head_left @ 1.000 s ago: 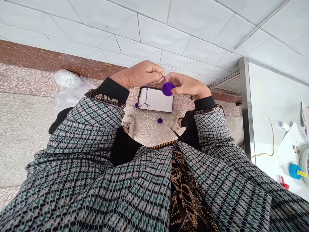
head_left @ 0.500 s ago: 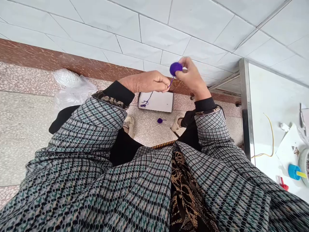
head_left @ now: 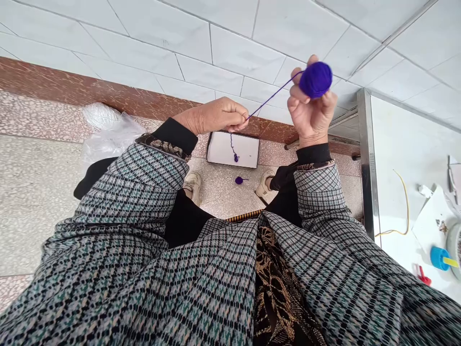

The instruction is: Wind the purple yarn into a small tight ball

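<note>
A round ball of purple yarn (head_left: 316, 80) is gripped in the fingertips of my right hand (head_left: 311, 110), raised at the upper right. From it a taut yarn strand (head_left: 272, 97) slants down to my left hand (head_left: 221, 115), whose fingers are closed around it. Below the left fist the yarn hangs as a kinked tail, with a small dark purple clump (head_left: 236, 157) at its lower end. That clump shows against a white, dark-edged tray (head_left: 220, 146) on the floor. A smaller purple yarn ball (head_left: 239, 180) lies on the floor in front of the tray.
At the right stands a white table (head_left: 392, 192) with a metal edge, bearing a yellow cord (head_left: 407, 206), a blue cap (head_left: 438, 258) and a red item (head_left: 424, 276). Crumpled clear plastic (head_left: 111, 137) lies on the floor at left. A tiled wall (head_left: 187, 29) rises ahead.
My right hand has carried the yarn ball up and to the right, stretching the strand between my hands. The hanging tail has swung rightward over the tray. My left hand stays closed.
</note>
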Demonstrator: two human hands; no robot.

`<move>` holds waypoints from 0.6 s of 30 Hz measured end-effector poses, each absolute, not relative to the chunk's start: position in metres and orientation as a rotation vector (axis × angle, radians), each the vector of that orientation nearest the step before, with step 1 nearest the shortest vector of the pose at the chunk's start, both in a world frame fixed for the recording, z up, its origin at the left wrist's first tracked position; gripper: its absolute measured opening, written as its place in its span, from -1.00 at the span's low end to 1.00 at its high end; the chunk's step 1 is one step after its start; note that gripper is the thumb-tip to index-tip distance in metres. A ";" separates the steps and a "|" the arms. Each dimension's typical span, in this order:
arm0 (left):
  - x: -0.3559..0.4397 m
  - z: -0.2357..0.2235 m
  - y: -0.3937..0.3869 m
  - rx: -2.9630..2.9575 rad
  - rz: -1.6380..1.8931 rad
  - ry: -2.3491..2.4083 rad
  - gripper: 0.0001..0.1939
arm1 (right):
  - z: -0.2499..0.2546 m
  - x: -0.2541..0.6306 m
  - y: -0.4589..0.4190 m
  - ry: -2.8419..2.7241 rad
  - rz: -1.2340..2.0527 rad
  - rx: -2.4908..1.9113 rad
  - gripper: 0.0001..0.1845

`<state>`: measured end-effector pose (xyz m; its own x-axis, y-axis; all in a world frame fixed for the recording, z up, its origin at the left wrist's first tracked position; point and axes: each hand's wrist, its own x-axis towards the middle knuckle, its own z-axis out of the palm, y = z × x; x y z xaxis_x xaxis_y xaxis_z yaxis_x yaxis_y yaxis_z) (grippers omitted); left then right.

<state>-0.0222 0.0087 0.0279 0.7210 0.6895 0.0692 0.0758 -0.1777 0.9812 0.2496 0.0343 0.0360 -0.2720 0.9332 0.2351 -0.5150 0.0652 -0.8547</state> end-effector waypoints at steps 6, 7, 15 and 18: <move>-0.026 0.039 0.001 1.584 0.710 0.566 -0.52 | 0.066 0.260 0.027 -0.630 1.508 -0.205 -0.45; -0.027 0.039 0.001 1.583 0.715 0.561 -0.51 | 0.072 0.262 0.027 -0.524 1.509 -0.176 -0.61; -0.027 0.032 0.005 1.662 0.595 0.601 -0.58 | 0.078 0.267 0.034 -0.725 1.220 -0.671 -0.68; -0.026 0.030 0.005 1.695 0.561 0.612 -0.63 | 0.067 0.266 0.038 -0.855 1.148 -0.789 -0.60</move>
